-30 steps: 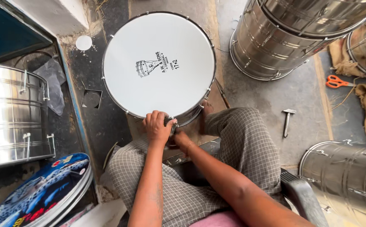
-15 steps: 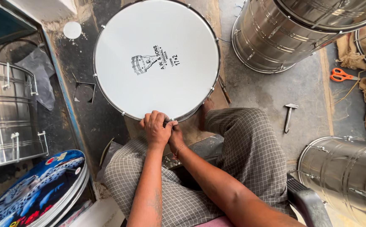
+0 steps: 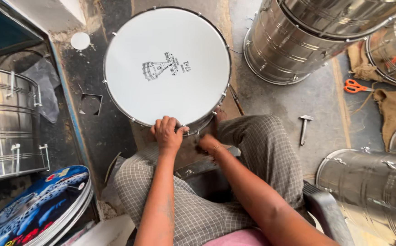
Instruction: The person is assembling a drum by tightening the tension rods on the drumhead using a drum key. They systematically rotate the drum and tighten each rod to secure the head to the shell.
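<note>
— Just beyond the fingers, what is there?
— A white-headed drum (image 3: 167,68), standing on the floor. The left hand (image 3: 167,133) rests on its near rim, fingers curled tight over the edge.
— And the right hand (image 3: 208,142)?
— Lower, against the drum's side; its fingers are hidden, so I cannot tell. A metal tool (image 3: 304,128) lies well right.

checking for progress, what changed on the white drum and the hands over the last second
Little changed. The left hand stays gripped on the near rim of the round white-headed metal drum, and the right hand stays low at its side. The drum's printed mark seems slightly turned, though the camera also shifted. The orange-handled scissors and small hammer stayed put.
</note>
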